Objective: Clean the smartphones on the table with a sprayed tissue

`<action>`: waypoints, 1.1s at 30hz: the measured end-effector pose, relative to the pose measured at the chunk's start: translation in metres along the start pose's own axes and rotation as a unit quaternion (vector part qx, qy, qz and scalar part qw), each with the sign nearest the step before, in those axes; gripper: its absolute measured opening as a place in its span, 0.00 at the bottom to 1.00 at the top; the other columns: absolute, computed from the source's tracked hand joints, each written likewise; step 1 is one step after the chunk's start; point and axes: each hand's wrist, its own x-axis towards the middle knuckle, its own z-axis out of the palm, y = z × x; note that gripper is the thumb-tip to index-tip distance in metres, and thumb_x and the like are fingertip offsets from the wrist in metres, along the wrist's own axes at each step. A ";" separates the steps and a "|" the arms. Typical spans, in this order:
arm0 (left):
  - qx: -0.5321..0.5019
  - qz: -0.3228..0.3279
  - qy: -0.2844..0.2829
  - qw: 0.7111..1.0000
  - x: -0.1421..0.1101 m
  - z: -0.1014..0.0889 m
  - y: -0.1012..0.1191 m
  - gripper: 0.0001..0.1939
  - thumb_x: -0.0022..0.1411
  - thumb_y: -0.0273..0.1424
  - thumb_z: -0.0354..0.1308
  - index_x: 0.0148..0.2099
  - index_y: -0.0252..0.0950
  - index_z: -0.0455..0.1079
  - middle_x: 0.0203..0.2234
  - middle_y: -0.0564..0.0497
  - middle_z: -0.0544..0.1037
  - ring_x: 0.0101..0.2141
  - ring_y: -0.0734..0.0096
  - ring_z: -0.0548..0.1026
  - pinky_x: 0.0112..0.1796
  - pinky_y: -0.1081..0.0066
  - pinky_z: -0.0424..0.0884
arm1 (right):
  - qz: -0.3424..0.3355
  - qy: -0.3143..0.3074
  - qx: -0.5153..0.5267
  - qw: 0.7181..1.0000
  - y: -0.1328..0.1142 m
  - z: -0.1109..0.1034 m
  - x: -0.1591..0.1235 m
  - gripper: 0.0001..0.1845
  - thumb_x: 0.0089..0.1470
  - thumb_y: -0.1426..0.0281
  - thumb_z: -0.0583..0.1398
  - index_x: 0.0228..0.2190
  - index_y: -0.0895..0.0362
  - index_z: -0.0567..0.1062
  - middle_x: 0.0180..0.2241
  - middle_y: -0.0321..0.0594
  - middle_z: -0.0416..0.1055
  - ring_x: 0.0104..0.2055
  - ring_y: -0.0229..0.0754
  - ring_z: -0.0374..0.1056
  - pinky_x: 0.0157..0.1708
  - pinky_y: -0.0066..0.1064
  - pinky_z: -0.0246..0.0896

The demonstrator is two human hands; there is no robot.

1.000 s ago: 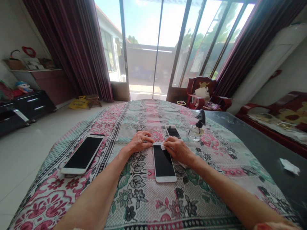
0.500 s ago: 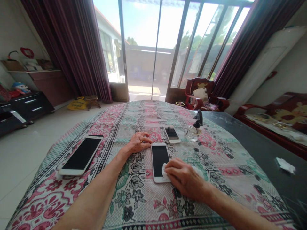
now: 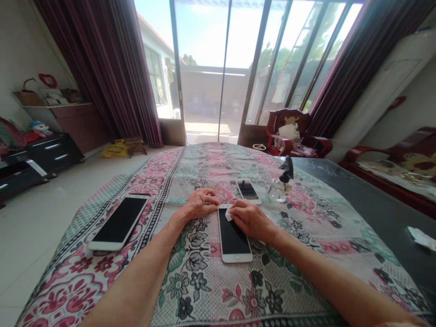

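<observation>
A white smartphone with a dark screen lies face up on the patterned tablecloth in front of me. My left hand rests on the cloth, fingers loosely apart, fingertips at the phone's upper left corner. Pinched in my right hand is a white tissue, pressed against the upper part of the screen. Just beyond lies a smaller white phone. A clear spray bottle with a black nozzle stands to its right. Off to the left, a larger white phone lies on top of another dark, flat object, mostly hidden.
The flowered tablecloth covers the table. At right, a crumpled white tissue lies on a dark surface. Beyond stand a red wooden chair, a glass door and purple curtains. A black cabinet is at left.
My right hand has moved the tissue from the phone's lower right edge up to the top of its screen. My left hand stays by the phone's corner. The view has shifted slightly.
</observation>
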 end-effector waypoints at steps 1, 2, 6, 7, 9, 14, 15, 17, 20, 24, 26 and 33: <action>0.000 -0.001 0.002 1.000 0.000 0.000 0.000 0.07 0.57 0.35 0.63 0.39 0.48 0.79 0.45 0.52 0.74 0.47 0.66 0.71 0.56 0.64 0.59 | 0.004 0.011 -0.006 1.000 0.004 0.002 0.005 0.10 0.58 0.76 0.54 0.32 0.57 0.75 0.35 0.42 0.70 0.39 0.41 0.67 0.41 0.34 0.65; 0.000 -0.001 0.003 1.000 0.000 0.000 0.001 0.07 0.57 0.35 0.63 0.38 0.48 0.79 0.45 0.52 0.74 0.47 0.66 0.71 0.56 0.63 0.59 | 0.011 0.022 -0.013 1.000 0.006 0.005 0.009 0.09 0.58 0.76 0.55 0.32 0.57 0.75 0.35 0.42 0.71 0.39 0.41 0.67 0.41 0.34 0.65; -0.002 -0.004 0.003 1.000 0.000 -0.001 0.001 0.06 0.56 0.35 0.63 0.38 0.48 0.79 0.45 0.51 0.74 0.47 0.65 0.71 0.55 0.62 0.61 | 0.028 0.041 -0.030 0.998 0.002 0.008 0.012 0.09 0.57 0.77 0.55 0.31 0.57 0.75 0.34 0.43 0.70 0.38 0.42 0.67 0.41 0.34 0.64; -0.002 -0.004 0.002 1.000 0.000 0.000 0.001 0.06 0.56 0.35 0.63 0.38 0.47 0.79 0.45 0.51 0.74 0.47 0.64 0.71 0.55 0.62 0.61 | 0.026 0.038 -0.026 0.999 -0.002 0.008 0.010 0.09 0.57 0.77 0.55 0.31 0.57 0.75 0.33 0.43 0.70 0.38 0.41 0.67 0.41 0.34 0.64; -0.003 -0.001 0.003 1.000 0.000 0.000 -0.001 0.07 0.56 0.34 0.63 0.38 0.47 0.79 0.45 0.51 0.74 0.47 0.64 0.71 0.55 0.62 0.60 | 0.018 0.027 -0.016 0.999 -0.012 0.007 0.004 0.09 0.56 0.78 0.55 0.30 0.58 0.74 0.33 0.42 0.70 0.38 0.40 0.66 0.40 0.32 0.63; -0.005 0.009 0.009 1.000 0.000 0.002 -0.003 0.07 0.56 0.34 0.63 0.38 0.47 0.79 0.45 0.51 0.74 0.48 0.65 0.71 0.56 0.62 0.59 | -0.001 0.003 -0.008 1.000 -0.041 0.005 -0.010 0.08 0.48 0.80 0.55 0.25 0.58 0.71 0.30 0.41 0.67 0.33 0.38 0.63 0.35 0.29 0.60; -0.005 0.009 0.010 1.000 0.000 0.002 -0.003 0.06 0.56 0.34 0.63 0.38 0.47 0.79 0.45 0.51 0.74 0.48 0.65 0.71 0.56 0.62 0.59 | -0.006 -0.003 -0.008 1.000 -0.047 0.005 -0.012 0.07 0.45 0.80 0.55 0.23 0.58 0.70 0.29 0.40 0.65 0.31 0.38 0.62 0.33 0.29 0.59; -0.005 0.008 0.010 1.000 -0.001 0.001 -0.002 0.06 0.56 0.34 0.63 0.38 0.47 0.79 0.45 0.51 0.74 0.47 0.65 0.71 0.55 0.62 0.59 | -0.027 -0.025 -0.006 0.999 -0.057 0.007 -0.015 0.06 0.41 0.80 0.55 0.20 0.57 0.67 0.26 0.38 0.63 0.28 0.36 0.59 0.29 0.28 0.56; -0.006 0.007 0.009 1.000 -0.001 0.001 -0.002 0.07 0.56 0.34 0.63 0.38 0.47 0.79 0.45 0.51 0.74 0.47 0.65 0.71 0.55 0.62 0.60 | -0.086 -0.079 0.016 0.993 -0.071 0.011 -0.018 0.05 0.37 0.78 0.55 0.19 0.56 0.63 0.24 0.35 0.61 0.26 0.35 0.56 0.26 0.29 0.52; -0.009 0.013 0.014 1.000 0.000 0.002 -0.003 0.06 0.56 0.34 0.63 0.37 0.46 0.80 0.45 0.51 0.74 0.47 0.65 0.71 0.55 0.63 0.59 | -0.116 -0.095 0.031 0.988 -0.073 0.013 -0.019 0.05 0.36 0.77 0.55 0.19 0.56 0.63 0.24 0.35 0.61 0.25 0.35 0.55 0.26 0.29 0.51; -0.007 0.013 0.013 1.000 0.000 0.002 -0.003 0.06 0.56 0.34 0.63 0.37 0.46 0.79 0.45 0.51 0.74 0.47 0.65 0.71 0.55 0.63 0.59 | -0.083 -0.058 0.030 0.994 -0.062 0.012 -0.015 0.05 0.39 0.78 0.55 0.20 0.56 0.65 0.25 0.36 0.62 0.26 0.35 0.57 0.27 0.28 0.53; -0.016 0.008 0.009 1.000 0.000 0.000 -0.002 0.06 0.55 0.33 0.64 0.37 0.46 0.79 0.44 0.52 0.74 0.47 0.66 0.72 0.55 0.63 0.60 | -0.011 0.024 0.004 1.000 -0.005 0.009 0.010 0.09 0.55 0.77 0.54 0.27 0.58 0.72 0.31 0.42 0.67 0.35 0.39 0.65 0.37 0.31 0.62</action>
